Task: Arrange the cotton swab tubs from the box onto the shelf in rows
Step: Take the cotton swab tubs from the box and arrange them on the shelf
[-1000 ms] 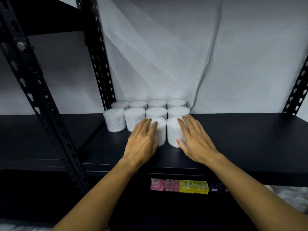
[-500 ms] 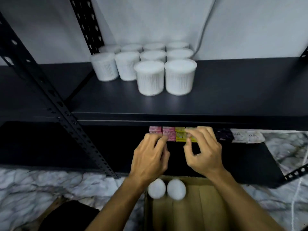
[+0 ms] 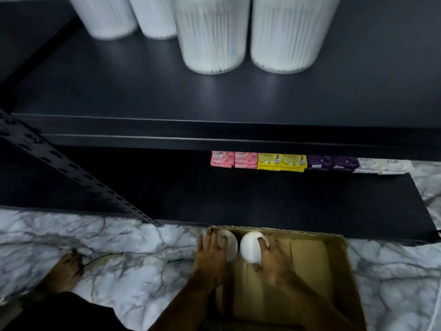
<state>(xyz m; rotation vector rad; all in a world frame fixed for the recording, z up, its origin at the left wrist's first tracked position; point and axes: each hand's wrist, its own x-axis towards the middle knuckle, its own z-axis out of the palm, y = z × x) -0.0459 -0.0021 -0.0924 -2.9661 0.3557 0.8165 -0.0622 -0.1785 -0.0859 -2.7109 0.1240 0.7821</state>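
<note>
Two white cotton swab tubs stand side by side at the far end of the open cardboard box (image 3: 317,256) on the floor. My left hand (image 3: 211,255) covers the left tub (image 3: 231,244), fingers curled over its lid. My right hand (image 3: 273,260) grips the right tub (image 3: 249,247), with a finger on top and the thumb on its near side. Several more tubs stand in rows on the black shelf (image 3: 143,89) above; the two front ones (image 3: 212,34) (image 3: 287,32) are closest to the edge, and their tops are cut off by the frame.
A row of soap packs (image 3: 281,161) lies on the lower shelf (image 3: 214,199). A perforated black upright (image 3: 71,170) slants down at the left. The box sits on marble floor (image 3: 119,259), and a bare foot (image 3: 68,271) is at the left.
My view has tipped down from the shelf to the box. Both hands left the front tubs on the shelf, dropped past the soap packs and closed on the two tubs in the box.
</note>
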